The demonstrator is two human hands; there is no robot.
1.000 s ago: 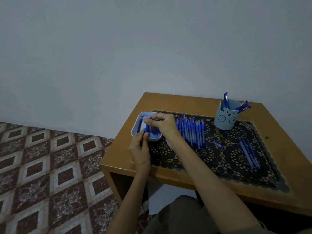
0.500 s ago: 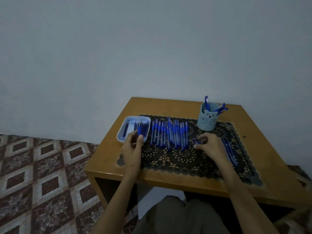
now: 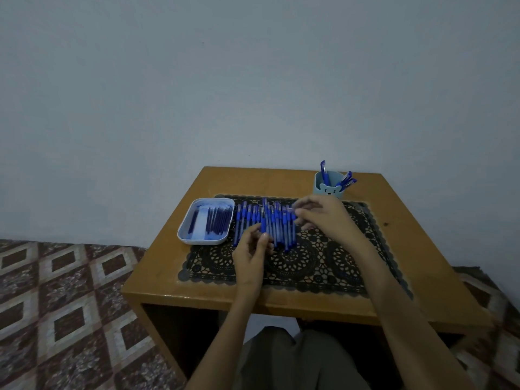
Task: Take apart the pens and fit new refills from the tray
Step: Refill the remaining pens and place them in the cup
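Note:
A pale blue tray (image 3: 184, 237) at the mat's left end holds several dark blue refills (image 3: 216, 224). A row of several blue pens (image 3: 282, 230) lies on the black lace mat (image 3: 295, 267) beside it. My left hand (image 3: 251, 253) grips one pen (image 3: 264, 218) upright over that row. My right hand (image 3: 323, 218) hovers just right of it, fingers curled, its fingertips pinching what looks like a small pen part (image 3: 290, 210) close to the held pen's top. The part itself is too small to make out.
A blue bear-faced cup (image 3: 328, 189) with a few pens stands at the mat's back right. The small wooden table (image 3: 168, 266) sits against a plain wall, with patterned floor tiles (image 3: 64, 305) to its left. My knees are under the table's front edge.
My right hand lifted from the mat at the right and came left toward the pen. My left hand moved right from the tray, raising the pen over the row.

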